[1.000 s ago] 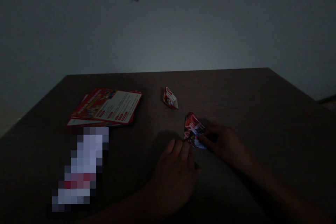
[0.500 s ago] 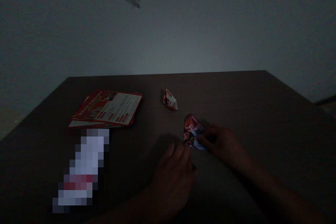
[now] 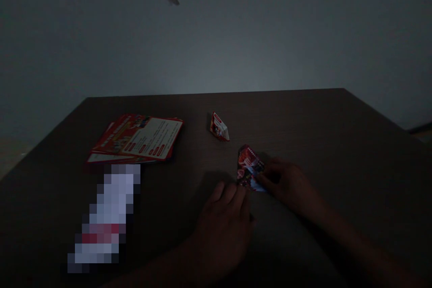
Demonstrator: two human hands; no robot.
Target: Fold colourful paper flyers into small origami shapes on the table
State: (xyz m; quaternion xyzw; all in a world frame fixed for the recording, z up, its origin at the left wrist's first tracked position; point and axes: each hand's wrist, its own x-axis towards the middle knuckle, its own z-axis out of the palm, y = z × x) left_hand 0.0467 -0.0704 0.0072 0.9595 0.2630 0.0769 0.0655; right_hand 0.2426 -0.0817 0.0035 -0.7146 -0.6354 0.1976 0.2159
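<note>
On the dark wooden table lies a folded printed leaflet [image 3: 248, 166], with red and blue pictures on its upper face. My right hand [image 3: 290, 184] pinches its right side between thumb and forefinger. My left hand [image 3: 226, 225] rests on the table with its fingers bent and close together, the fingertips against the leaflet's lower left corner. The left thumb is mostly hidden under the hand. Beyond both hands stands a small folded paper piece [image 3: 219, 127], red and white.
A pile of red and white printed leaflets [image 3: 138, 139] sits at the left of the table [image 3: 297, 117]. In front of it lies a long pale object [image 3: 111, 211], blurred into blocks. A grey wall [image 3: 270, 31] rises behind the table's far edge. The light is dim.
Almost nothing differs. The hands and the folded leaflet keep their places, and the whole view has shifted very slightly.
</note>
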